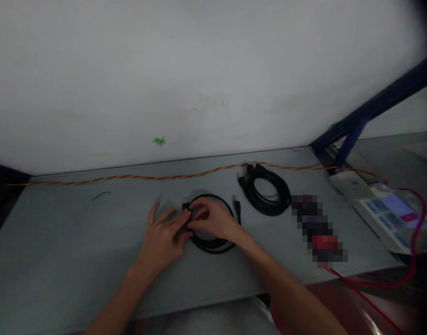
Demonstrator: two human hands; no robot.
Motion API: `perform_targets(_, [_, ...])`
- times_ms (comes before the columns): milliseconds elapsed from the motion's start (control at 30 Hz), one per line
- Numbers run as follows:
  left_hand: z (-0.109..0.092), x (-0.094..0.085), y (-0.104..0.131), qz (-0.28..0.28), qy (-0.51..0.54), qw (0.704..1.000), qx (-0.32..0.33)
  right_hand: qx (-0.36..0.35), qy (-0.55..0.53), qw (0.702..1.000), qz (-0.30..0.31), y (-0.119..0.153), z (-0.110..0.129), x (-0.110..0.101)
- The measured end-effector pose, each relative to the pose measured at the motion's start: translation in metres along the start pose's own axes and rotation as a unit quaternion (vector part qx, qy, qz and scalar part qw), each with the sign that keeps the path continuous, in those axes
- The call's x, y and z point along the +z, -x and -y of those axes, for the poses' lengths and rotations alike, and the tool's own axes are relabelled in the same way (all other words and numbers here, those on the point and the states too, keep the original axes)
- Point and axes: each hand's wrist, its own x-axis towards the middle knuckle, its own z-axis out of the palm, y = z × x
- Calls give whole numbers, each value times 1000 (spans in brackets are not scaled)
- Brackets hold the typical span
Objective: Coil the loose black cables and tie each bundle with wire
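Observation:
A black cable (215, 251) lies in a loose coil on the grey tabletop (87, 260). One of its plugs (186, 204) pokes up just beyond my fingertips, and the other plug (237, 205) sticks out on the coil's right side. My left hand (162, 242) pinches the coil's left side between thumb and index finger, the other fingers spread. Reaching across the coil, my right hand (215, 218) has its fingertips closed on the same stretch of cable. The fingers hide the exact point of grip.
A second coiled black cable (269, 195) lies to the right. Past it sit a pixelated patch (318, 228) and a white device with a screen (398, 209). A twisted red-yellow wire (157, 177) runs along the back by the wall. A short dark tie (101, 194) lies left.

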Motion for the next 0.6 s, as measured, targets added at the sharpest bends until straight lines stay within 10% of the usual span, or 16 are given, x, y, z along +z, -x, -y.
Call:
perform_targets(200, [0, 0, 1, 3, 5, 1000, -7, 70, 189, 975, -89, -1, 25, 16])
perform_targets(600, [-2, -2, 1, 10, -3, 1000, -6, 77, 235, 955, -166, 9, 33, 62])
